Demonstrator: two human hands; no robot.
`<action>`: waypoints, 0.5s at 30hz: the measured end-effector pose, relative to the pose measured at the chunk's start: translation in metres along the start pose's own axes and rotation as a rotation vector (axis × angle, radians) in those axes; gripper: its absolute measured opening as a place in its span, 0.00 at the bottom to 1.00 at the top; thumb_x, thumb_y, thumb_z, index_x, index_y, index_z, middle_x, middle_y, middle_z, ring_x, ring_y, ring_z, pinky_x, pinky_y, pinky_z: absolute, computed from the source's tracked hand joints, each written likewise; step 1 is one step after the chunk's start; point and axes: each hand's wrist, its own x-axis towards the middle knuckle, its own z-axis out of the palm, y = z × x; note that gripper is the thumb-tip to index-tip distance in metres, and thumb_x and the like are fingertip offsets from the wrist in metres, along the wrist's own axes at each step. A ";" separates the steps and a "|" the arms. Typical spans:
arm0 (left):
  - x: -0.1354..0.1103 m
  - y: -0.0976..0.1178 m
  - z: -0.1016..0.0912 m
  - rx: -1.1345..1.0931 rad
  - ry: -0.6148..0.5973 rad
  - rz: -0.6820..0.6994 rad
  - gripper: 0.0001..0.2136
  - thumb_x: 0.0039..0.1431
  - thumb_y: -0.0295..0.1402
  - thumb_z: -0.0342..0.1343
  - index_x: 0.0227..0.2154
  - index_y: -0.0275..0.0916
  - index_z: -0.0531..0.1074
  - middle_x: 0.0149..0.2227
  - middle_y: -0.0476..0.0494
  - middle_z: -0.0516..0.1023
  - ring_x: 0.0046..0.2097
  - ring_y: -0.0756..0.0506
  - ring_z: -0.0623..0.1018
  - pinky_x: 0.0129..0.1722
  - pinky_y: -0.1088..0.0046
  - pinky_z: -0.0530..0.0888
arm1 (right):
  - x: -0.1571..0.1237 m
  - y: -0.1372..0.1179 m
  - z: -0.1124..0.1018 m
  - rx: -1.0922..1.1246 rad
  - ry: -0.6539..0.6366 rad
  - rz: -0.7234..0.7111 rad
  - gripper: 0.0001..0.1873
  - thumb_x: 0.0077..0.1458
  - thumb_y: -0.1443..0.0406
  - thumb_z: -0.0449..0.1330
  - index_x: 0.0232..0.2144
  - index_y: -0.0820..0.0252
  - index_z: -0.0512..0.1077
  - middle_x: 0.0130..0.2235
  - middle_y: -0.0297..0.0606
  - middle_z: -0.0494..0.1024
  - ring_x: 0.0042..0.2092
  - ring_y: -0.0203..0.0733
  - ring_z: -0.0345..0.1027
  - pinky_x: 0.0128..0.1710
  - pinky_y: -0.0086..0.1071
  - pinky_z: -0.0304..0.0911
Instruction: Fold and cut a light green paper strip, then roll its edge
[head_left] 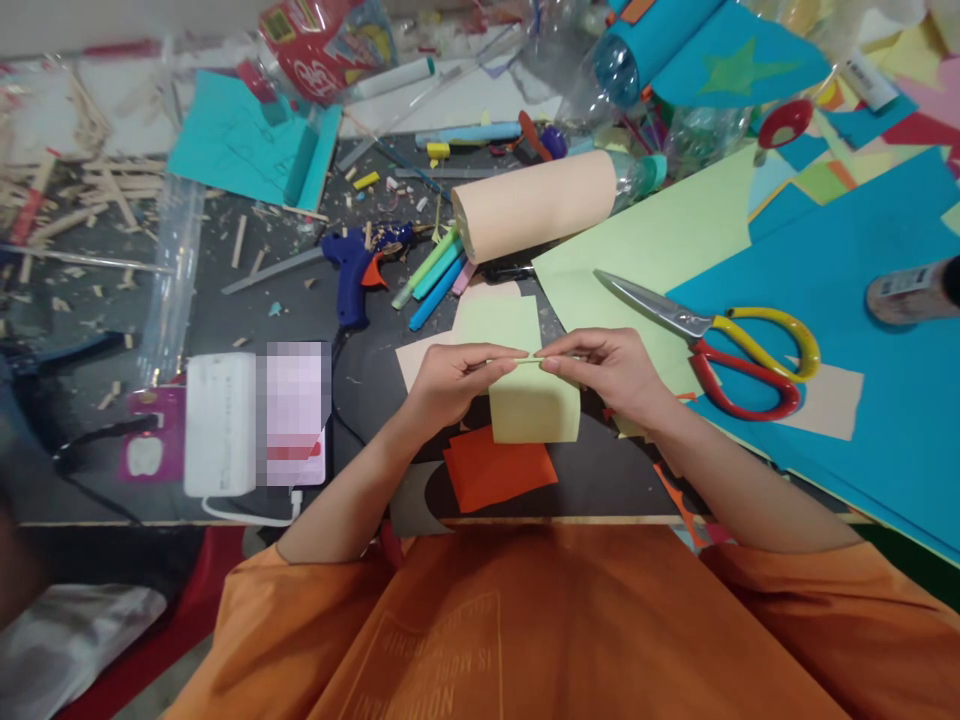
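Observation:
Between my two hands, fingertips pinch the ends of a narrow pale green paper strip, seen edge-on. My left hand grips its left end and my right hand its right end, thumbs towards me. Just below the strip lies a pale green paper piece; whether it joins the strip I cannot tell. Another pale green piece lies behind my fingers. Orange paper lies nearest the table edge. To the right of my right hand, scissors with red and yellow handles rest half-spread on paper.
A blue glue gun, several markers and a peach paper-wrapped tube lie beyond my hands. A phone and white power bank are at left. Large blue sheets cover the right; wood scraps litter the far left.

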 end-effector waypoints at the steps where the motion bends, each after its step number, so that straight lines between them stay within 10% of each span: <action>1: 0.000 0.000 0.000 -0.011 -0.006 -0.001 0.08 0.53 0.39 0.61 0.31 0.42 0.83 0.33 0.47 0.84 0.36 0.47 0.81 0.34 0.78 0.73 | 0.000 0.000 0.000 -0.003 0.002 -0.001 0.05 0.46 0.62 0.67 0.25 0.56 0.80 0.26 0.35 0.81 0.28 0.37 0.70 0.27 0.31 0.64; 15: 0.001 0.000 0.005 -0.216 0.003 -0.139 0.10 0.47 0.35 0.64 0.32 0.39 0.83 0.22 0.49 0.78 0.22 0.53 0.68 0.20 0.77 0.61 | 0.002 0.003 0.001 0.001 0.022 -0.014 0.04 0.46 0.63 0.67 0.26 0.58 0.79 0.26 0.35 0.79 0.26 0.34 0.64 0.25 0.29 0.59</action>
